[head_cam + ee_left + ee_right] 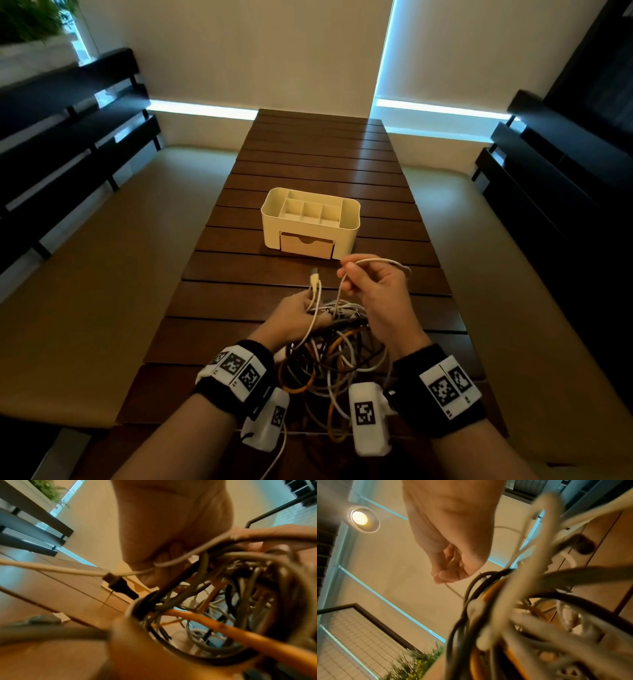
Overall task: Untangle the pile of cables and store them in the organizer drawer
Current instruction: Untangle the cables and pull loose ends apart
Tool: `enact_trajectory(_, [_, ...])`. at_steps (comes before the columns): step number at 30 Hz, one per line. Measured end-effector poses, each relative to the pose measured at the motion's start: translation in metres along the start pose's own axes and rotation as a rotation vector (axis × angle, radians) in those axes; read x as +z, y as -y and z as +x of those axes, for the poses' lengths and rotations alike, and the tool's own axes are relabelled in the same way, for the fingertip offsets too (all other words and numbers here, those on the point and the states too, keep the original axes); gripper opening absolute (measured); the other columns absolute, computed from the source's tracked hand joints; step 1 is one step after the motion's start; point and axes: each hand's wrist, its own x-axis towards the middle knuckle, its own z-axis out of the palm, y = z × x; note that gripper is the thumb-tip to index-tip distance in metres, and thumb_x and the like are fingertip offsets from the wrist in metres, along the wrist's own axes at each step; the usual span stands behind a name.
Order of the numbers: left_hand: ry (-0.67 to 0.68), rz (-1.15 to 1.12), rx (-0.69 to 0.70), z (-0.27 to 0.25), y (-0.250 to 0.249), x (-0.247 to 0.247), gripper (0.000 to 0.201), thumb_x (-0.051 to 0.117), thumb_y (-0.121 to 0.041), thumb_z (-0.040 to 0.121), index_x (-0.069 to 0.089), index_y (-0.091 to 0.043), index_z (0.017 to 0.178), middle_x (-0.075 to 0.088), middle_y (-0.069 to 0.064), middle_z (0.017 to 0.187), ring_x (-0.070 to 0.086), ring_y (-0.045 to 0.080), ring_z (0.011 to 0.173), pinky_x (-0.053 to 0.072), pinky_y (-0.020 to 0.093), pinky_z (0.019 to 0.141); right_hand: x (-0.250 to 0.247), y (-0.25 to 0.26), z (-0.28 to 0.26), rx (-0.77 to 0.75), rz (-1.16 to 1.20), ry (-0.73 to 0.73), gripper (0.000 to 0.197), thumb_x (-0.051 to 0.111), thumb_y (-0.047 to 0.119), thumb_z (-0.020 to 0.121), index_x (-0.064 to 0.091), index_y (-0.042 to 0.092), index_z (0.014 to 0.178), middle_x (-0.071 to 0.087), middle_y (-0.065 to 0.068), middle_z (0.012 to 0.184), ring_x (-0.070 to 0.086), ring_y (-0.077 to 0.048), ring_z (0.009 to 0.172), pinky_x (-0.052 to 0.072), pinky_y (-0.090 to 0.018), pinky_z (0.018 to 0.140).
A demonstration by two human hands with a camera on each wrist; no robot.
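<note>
My left hand (298, 317) grips the white USB cable (314, 291) near its plug, which points away from me. The cable pile (337, 363) lies between my wrists. My right hand (373, 286) pinches the same cable's loop, raised. The organizer drawer (306, 245) sits beyond my fingertips, closed. Risk: pulling may tighten knots or drag the pile.

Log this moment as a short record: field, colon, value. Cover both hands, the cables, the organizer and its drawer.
left hand: grips a white cable near its plug
right hand: raised, pinches a loop of the same cable
cable pile: tangled white, grey, black and orange, on the table between the wrists
organizer: beyond the hands, top compartments empty
drawer: closed
</note>
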Motion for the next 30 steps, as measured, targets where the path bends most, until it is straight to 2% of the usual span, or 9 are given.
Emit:
enact_trajectory(5, [-0.197, 0.335, -0.043, -0.002, 0.013, -0.007, 0.022, 0.065, -0.045, 0.084, 0.049, -0.031, 0.078, 0.057, -0.011, 0.075, 0.056, 0.013, 0.072, 0.041, 0.028, 0.06, -0.005, 0.023, 0.004, 0.0, 0.475, -0.274, 0.016, 0.05, 0.002, 0.089, 0.063, 0.008, 0.084, 0.064, 0.0, 0.067, 0.056, -0.004, 0.055, 0.049, -0.013, 0.054])
enact_trajectory(8, [-0.289, 0.294, -0.058, -0.006, 0.024, -0.01, 0.033, 0.061, -0.056, 0.082, 0.062, -0.022, 0.08, 0.058, -0.006, 0.075, 0.058, 0.014, 0.071, 0.043, 0.028, 0.058, -0.019, 0.033, 0.013, 0.076, 0.758, -0.397, 0.012, 0.051, 0.007, 0.09, 0.062, 0.011, 0.085, 0.061, -0.001, 0.071, 0.056, -0.003, 0.055, 0.048, -0.012, 0.052])
enact_trajectory(10, [-0.323, 0.139, -0.034, -0.007, 0.027, -0.013, 0.036, 0.065, -0.047, 0.084, 0.059, -0.017, 0.064, 0.057, -0.003, 0.066, 0.057, 0.015, 0.065, 0.043, 0.029, 0.056, -0.021, 0.027, 0.012, 0.164, 0.482, -0.312, 0.015, 0.048, 0.007, 0.092, 0.061, 0.011, 0.085, 0.059, 0.0, 0.072, 0.053, -0.005, 0.059, 0.045, -0.014, 0.055])
enact_trajectory(12, [-0.405, -0.067, -0.007, -0.009, 0.025, -0.017, 0.026, 0.068, -0.036, 0.084, 0.063, -0.021, 0.063, 0.06, -0.005, 0.063, 0.057, 0.01, 0.064, 0.041, 0.025, 0.057, -0.02, 0.011, 0.008, 0.214, -0.048, -0.205, 0.017, 0.05, 0.006, 0.092, 0.061, 0.014, 0.084, 0.058, 0.001, 0.074, 0.05, -0.008, 0.064, 0.042, -0.016, 0.057])
enact_trajectory(16, [-0.434, -0.449, 0.07, -0.011, 0.01, -0.02, 0.007, 0.067, -0.018, 0.087, 0.071, -0.013, 0.089, 0.068, -0.001, 0.081, 0.064, 0.004, 0.072, 0.046, 0.009, 0.058, -0.033, -0.016, 0.008, 0.376, -0.654, -0.082, 0.012, 0.069, 0.014, 0.081, 0.061, 0.019, 0.074, 0.06, 0.001, 0.078, 0.056, -0.015, 0.078, 0.039, -0.022, 0.059])
enact_trajectory(19, [-0.447, -0.623, 0.108, -0.006, -0.005, -0.013, 0.017, 0.064, -0.018, 0.089, 0.068, -0.013, 0.104, 0.065, 0.002, 0.089, 0.063, 0.008, 0.077, 0.048, 0.013, 0.056, -0.038, -0.029, 0.01, 0.413, -1.069, -0.103, 0.019, 0.071, 0.021, 0.077, 0.054, 0.024, 0.069, 0.059, 0.003, 0.076, 0.059, -0.019, 0.085, 0.042, -0.026, 0.066])
enact_trajectory(22, [-0.422, -0.52, 0.149, 0.004, -0.014, -0.003, 0.016, 0.07, -0.017, 0.084, 0.066, -0.015, 0.099, 0.056, 0.008, 0.08, 0.06, 0.013, 0.072, 0.052, 0.018, 0.062, -0.031, -0.029, 0.007, 0.395, -1.224, -0.149, 0.009, 0.065, 0.02, 0.083, 0.056, 0.018, 0.085, 0.062, -0.005, 0.095, 0.058, -0.026, 0.097, 0.042, -0.03, 0.071])
enact_trajectory(25, [-0.308, -0.326, 0.111, 0.014, -0.017, 0.005, 0.025, 0.075, -0.03, 0.078, 0.065, -0.008, 0.074, 0.062, 0.014, 0.076, 0.063, 0.025, 0.077, 0.055, 0.042, 0.082, -0.029, -0.025, 0.006, 0.447, -1.317, -0.15, 0.018, 0.051, 0.017, 0.092, 0.059, 0.013, 0.107, 0.06, -0.01, 0.111, 0.055, -0.029, 0.105, 0.039, -0.031, 0.073])
enact_trajectory(30, [-0.198, 0.058, -0.002, 0.02, -0.019, 0.014, 0.041, 0.065, -0.041, 0.085, 0.059, -0.011, 0.058, 0.058, 0.001, 0.063, 0.055, 0.014, 0.067, 0.05, 0.04, 0.077, -0.035, -0.017, 0.009, 0.559, -1.399, -0.125, 0.022, 0.05, 0.012, 0.091, 0.058, 0.009, 0.111, 0.06, -0.012, 0.116, 0.055, -0.03, 0.109, 0.041, -0.034, 0.077])
